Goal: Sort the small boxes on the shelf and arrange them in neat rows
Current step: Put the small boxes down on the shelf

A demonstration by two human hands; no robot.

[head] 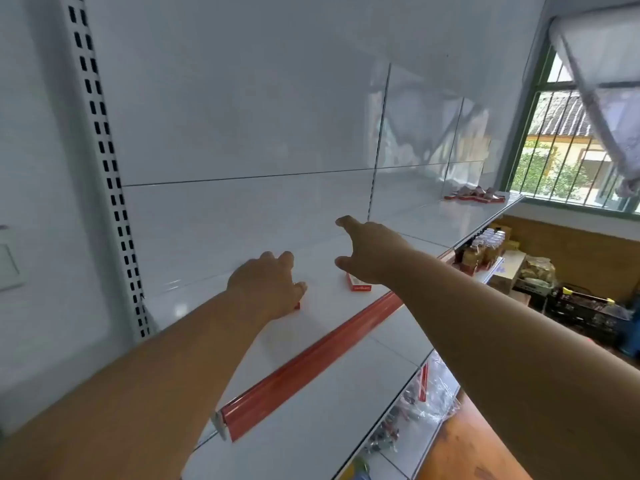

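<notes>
My left hand [266, 285] lies on the white top shelf [214, 299] with its fingers curled over a small red box [297, 305]; only a red corner of that box shows. Just to the right lies a small red-and-white box [358, 286], flat on the shelf. My right hand [369, 252] hovers over it with fingers and thumb spread, holding nothing. Several more red-and-white boxes [474, 195] lie in a loose cluster at the far right end of the shelf.
A red price strip [311, 355] runs along the shelf's front edge. A slotted upright post [104, 161] stands at the left. Lower shelves hold bottles [485, 247] and plastic packets [426, 396]. Crates [581, 313] sit on the floor under a barred window [561, 147].
</notes>
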